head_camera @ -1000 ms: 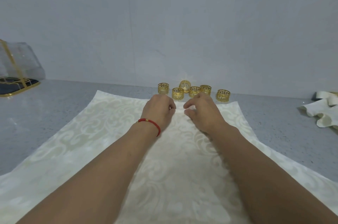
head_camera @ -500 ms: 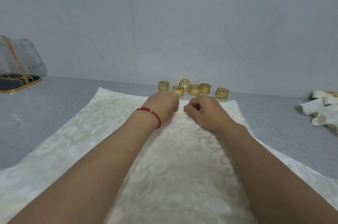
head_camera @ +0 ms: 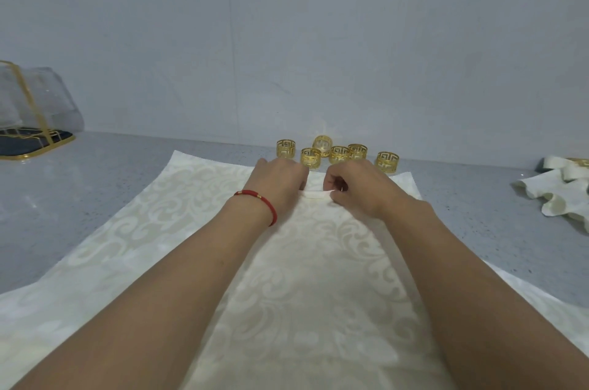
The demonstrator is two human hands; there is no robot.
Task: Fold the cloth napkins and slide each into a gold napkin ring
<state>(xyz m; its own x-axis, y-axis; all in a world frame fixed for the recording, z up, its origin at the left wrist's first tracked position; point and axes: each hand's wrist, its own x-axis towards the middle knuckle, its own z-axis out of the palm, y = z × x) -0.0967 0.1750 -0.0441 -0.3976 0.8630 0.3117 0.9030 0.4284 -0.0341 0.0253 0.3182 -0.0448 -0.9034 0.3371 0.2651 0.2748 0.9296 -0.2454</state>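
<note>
Head view, cream damask napkin [head_camera: 318, 278] spread flat, far edge pinched up

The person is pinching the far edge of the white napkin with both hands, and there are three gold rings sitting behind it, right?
Almost. Both the left hand and the right hand do pinch the far edge of the napkin, but the head view shows six gold rings behind it, not three.
</note>
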